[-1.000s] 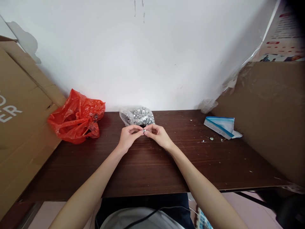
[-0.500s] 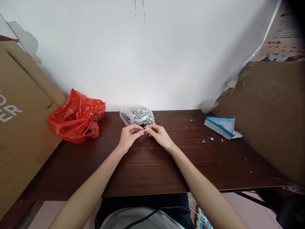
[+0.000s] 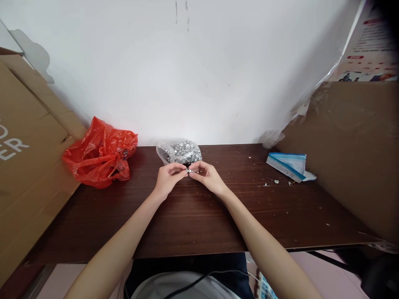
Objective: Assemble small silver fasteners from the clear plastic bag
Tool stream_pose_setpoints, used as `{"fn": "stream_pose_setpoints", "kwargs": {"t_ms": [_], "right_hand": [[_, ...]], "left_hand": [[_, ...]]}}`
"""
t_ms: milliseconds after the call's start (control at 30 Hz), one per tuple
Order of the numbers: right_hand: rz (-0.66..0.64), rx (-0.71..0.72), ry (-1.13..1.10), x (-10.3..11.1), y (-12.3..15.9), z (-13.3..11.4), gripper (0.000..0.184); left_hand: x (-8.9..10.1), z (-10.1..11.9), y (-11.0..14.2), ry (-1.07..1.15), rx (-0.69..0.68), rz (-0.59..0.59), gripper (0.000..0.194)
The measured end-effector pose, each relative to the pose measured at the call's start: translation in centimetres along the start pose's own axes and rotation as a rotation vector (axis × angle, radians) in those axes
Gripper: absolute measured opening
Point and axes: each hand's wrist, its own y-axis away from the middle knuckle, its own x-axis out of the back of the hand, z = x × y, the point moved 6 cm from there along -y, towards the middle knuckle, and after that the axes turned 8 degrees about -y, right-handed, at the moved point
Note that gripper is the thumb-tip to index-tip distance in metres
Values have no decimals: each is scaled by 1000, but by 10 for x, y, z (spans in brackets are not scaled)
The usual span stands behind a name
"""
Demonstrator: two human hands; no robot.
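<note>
My left hand (image 3: 168, 177) and my right hand (image 3: 206, 176) meet over the dark wooden table (image 3: 193, 216), fingertips pinched together on a small shiny metal piece (image 3: 188, 170). Both hands are closed in a pinch. Just behind them, against the wall, lies a clear plastic bag (image 3: 180, 151) full of several small silvery metal parts. The exact shape of the pinched piece is too small to make out.
A crumpled red plastic bag (image 3: 101, 153) lies at the table's back left beside a large cardboard box (image 3: 28, 153). A blue and white packet (image 3: 289, 165) rests at the back right near a cardboard sheet (image 3: 349, 149). Small scraps dot the wood.
Both hands stay in the same place; only the fingertips shift slightly around the small metal piece.
</note>
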Motion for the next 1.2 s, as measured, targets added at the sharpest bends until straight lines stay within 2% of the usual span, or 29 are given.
{"fn": "stream_pose_setpoints", "kwargs": {"t_ms": [67, 200, 333, 500, 667, 833, 1033, 1200], "right_hand": [[7, -8, -43, 0, 0, -1, 31], [-17, -62, 17, -1, 1, 3, 28], [-27, -4, -52, -2, 1, 1, 27], [-54, -62, -57, -4, 1, 4, 29], [-35, -33, -130, -3, 1, 2, 29], [-50, -116, -148, -6, 2, 7, 32], [-3, -22, -147, -2, 1, 1, 32], [-50, -92, -148, -6, 1, 5, 29]], "left_hand": [[0, 0, 0, 7, -1, -6, 24], [-1, 1, 0, 0, -13, -20, 23], [0, 1, 0, -16, -15, -1, 24], [0, 2, 0, -16, -18, -2, 24], [-1, 2, 0, -20, -13, -13, 22], [1, 2, 0, -34, -16, 13, 23], [-1, 1, 0, -10, -7, -6, 23], [0, 1, -1, -34, -22, 7, 21]]}}
